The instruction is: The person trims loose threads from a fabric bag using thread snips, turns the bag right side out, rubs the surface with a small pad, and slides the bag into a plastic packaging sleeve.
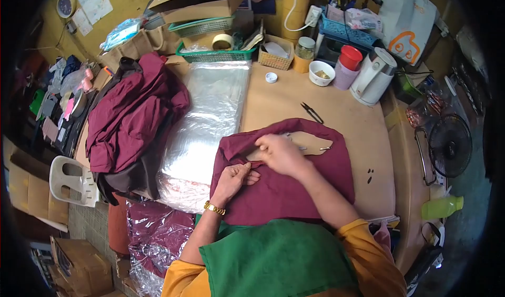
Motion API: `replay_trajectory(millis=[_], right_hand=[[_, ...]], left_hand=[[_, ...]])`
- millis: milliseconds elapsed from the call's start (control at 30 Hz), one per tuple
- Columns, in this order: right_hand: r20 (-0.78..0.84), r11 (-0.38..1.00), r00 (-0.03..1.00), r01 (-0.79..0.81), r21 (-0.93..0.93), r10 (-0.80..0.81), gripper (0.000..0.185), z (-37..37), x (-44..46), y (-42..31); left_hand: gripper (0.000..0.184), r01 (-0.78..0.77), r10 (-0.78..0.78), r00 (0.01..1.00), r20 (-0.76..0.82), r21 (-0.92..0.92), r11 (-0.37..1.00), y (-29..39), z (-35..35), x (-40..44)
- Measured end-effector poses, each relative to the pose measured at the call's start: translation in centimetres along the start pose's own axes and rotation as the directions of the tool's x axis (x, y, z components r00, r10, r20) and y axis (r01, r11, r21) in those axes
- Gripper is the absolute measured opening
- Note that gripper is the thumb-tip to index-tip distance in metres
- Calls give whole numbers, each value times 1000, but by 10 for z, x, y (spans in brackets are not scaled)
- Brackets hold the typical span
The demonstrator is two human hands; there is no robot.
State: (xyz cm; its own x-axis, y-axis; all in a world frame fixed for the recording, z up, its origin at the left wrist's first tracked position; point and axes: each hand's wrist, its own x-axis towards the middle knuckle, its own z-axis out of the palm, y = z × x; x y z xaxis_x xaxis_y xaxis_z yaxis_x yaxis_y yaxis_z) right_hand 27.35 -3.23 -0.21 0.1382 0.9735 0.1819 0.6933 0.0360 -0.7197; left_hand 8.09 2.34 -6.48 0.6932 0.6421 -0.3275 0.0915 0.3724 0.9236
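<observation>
Beneath the left hand, we see maroon cloth, pinched likely for steadiness; we cannot tell whether the right hand grips anything.

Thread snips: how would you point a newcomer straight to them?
On the brown tabletop, find the maroon garment spread at the front. Just beyond its far edge, right of its middle, lie the thread snips. Their slender, black, two-pronged shape sets them apart from the small round white object farther off.
</observation>
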Motion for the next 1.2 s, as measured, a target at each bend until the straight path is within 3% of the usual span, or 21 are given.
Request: replay_trajectory(millis=[33, 100, 167, 233, 300, 367, 400, 433, 467, 500, 567, 633, 667, 700, 833, 933, 1000, 1033, 1067, 1100, 1200], right_hand=[[71, 981, 994, 97, -166, -86, 19, 19, -4, 17], [26, 986, 995, 97, -132, -95, 18, 26, -14, 16], [-51, 953, 988, 130, -275, -149, 17, 14, -21, 15], [-310, 850, 911, 75, -521, -271, 24, -7, -25, 25], [-182, 885, 983, -98, -455, 16, 33, -20, -34, 63], [-186, 941, 980, -123, -316, 66, 30, -29, -39, 86], [-199, 946, 974, -158, -283, 103, 27, -35, -42, 83], [-210, 949, 968, -191, -249, 139, 24, -41, -44, 77], [-272, 983, 949, -176, -46, 157, 17, -41, -43, 68], [-267, 984, 951, -174, -46, 156, 17, -35, -40, 59], [-336, 989, 938, 41, -143, -87, 11, -13, -37, 41], [-45, 870, 978, 160, -467, -204, 9, 19, -36, 42], [-226, 895, 915, 231, -383, -333, 12, 35, -41, 52], [-227, 894, 915, 232, -384, -335, 12, 29, -41, 55], [-92, 833, 973, 129, -538, -210, 14, -20, -54, 61], [0, 746, 1000, 19, -666, -25, 13, -40, -54, 64], [-113, 971, 989, 65, -230, -93, 10, -38, -50, 84], [-110, 971, 990, 64, -228, -91, 10, -36, -48, 90], [-147, 984, 988, -29, 174, 55, 8, -34, -46, 96], [-126, 830, 971, -102, 549, 203, 6, -35, -43, 96], [-87, 734, 934, -212, 645, 346, 6, -60, -46, 99]], left_hand=[[39, 4, -4, 1000, 19, 3, 1000, -1, 1, -1], [41, -42, 42, 999, 0, -2, 999, 2, 3, -1], [47, 4, -5, 1000, 26, 25, 1000, 6, 4, -2], [58, -52, 51, 999, 5, 71, 996, 21, 11, -10], [72, -49, 42, 998, 56, 125, 991, 18, 4, -6], [77, -141, 159, 987, -5, 436, 889, 22, 5, -7], [75, -221, 329, 944, -7, 727, 650, 39, 14, -18], [75, -223, 329, 944, -5, 726, 651, 44, 22, -22], [71, -333, 411, 903, 128, 812, 479, 47, 30, -25], [67, -426, 463, 846, 266, 859, 285, 48, 40, -28], [60, -457, 430, 840, 330, 858, 235, 38, 64, -32], [63, -357, 378, 868, 322, 934, 23, 9, 72, -28], [65, -325, 357, 882, 306, 946, -8, -2, 68, -25], [65, -325, 359, 881, 307, 946, -9, -3, 66, -26], [64, -297, 412, 866, 284, 954, -33, -1, 60, -33], [63, -282, 282, 919, 276, 959, -18, 28, 67, -31], [64, -330, 366, 911, 192, 871, 364, 42, 76, -19], [64, -327, 364, 912, 189, 871, 366, 40, 77, -12], [62, -316, 361, 915, 180, 876, 365, 34, 76, -3], [61, -307, 359, 917, 172, 881, 361, 33, 76, 2], [57, -429, 365, 879, 307, 842, 327, 25, 63, -15]])
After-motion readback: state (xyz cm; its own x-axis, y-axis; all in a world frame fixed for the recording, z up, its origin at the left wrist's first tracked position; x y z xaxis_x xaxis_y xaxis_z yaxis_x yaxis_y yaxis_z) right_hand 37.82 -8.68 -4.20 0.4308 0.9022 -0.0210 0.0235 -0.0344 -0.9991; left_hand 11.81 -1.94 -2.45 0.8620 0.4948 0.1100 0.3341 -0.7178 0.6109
